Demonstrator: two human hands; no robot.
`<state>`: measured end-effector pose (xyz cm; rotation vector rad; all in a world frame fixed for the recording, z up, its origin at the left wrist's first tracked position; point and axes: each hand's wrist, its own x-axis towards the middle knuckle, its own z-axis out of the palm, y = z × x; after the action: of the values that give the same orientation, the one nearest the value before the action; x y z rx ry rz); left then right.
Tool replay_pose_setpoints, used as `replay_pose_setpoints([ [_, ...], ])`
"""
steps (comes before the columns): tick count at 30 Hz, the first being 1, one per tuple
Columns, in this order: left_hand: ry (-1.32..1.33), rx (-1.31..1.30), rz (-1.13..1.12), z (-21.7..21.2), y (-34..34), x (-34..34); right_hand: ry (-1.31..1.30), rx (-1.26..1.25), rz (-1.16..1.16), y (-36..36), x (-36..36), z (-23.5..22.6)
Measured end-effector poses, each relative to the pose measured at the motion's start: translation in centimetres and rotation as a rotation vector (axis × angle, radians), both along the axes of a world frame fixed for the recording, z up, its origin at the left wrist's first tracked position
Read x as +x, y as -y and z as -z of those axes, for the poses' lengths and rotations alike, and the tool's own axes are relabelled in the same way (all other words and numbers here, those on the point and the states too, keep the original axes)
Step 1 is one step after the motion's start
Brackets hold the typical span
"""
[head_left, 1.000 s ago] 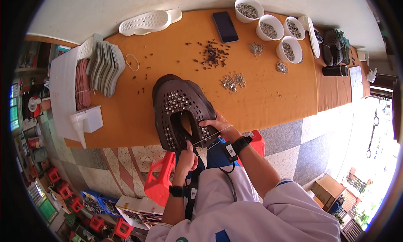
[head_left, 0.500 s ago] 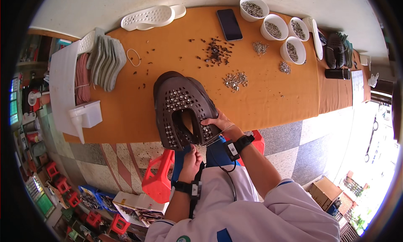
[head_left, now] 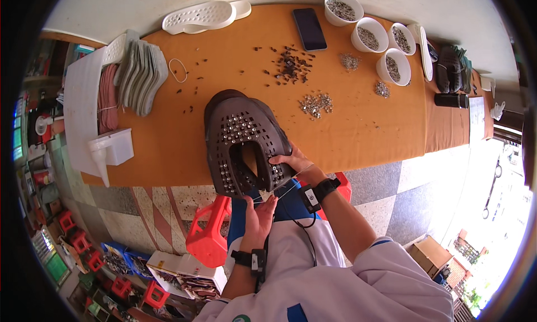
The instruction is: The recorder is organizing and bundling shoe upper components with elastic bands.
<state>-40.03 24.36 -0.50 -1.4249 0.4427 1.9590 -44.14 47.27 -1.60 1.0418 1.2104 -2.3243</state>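
A pair of dark brown perforated clogs (head_left: pixel 246 123), pressed one against the other, stands at the near edge of the table with silvery studs in many of its holes. My right hand (head_left: pixel 295 162) grips their right side, thumb on top. Below the heel opening, my left hand (head_left: pixel 259 220) has thumb and fingers spread around a thin pale elastic band (head_left: pixel 288 188), which stretches toward my right wrist. A small whitish scrap (head_left: pixel 265 195) shows by the left fingertips; what it is I cannot tell.
Loose studs (head_left: pixel 316 105) and dark bits (head_left: pixel 293 65) lie on the orange cloth (head_left: pixel 358 135). White tubs (head_left: pixel 369 36) of studs and a phone (head_left: pixel 309 29) stand farther back. Stacked grey insoles (head_left: pixel 142 81) and a white box (head_left: pixel 117 146) are left. A red stool (head_left: pixel 208 232) is below.
My left hand has opened from a closed pinch and come up by the heel opening, stretching the elastic band. The whitish scrap now shows there. My right hand keeps its grip.
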Motion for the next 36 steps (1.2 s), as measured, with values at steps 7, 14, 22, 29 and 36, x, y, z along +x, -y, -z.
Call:
replay_pose_setpoints([
  [7,-0.354,0.047,0.139,2.5,-2.6,-0.2,0.014,-0.026,-0.007,-0.2,0.1,-0.8],
  [14,-0.481,-0.075,0.269,0.6,-3.5,-0.4,-0.01,-0.228,-0.024,-1.9,1.1,0.4],
  [22,-0.52,0.005,0.325,-0.3,-2.8,-2.8,0.024,-0.133,-0.051,-1.6,0.6,0.1],
  [29,-0.588,-0.036,0.394,-3.2,-3.0,-4.7,-0.039,-0.039,-0.042,-1.2,1.1,1.7],
  [36,-0.511,-0.139,0.521,-3.3,-1.8,-5.2,-0.048,0.09,-0.039,-1.0,0.7,-0.3],
])
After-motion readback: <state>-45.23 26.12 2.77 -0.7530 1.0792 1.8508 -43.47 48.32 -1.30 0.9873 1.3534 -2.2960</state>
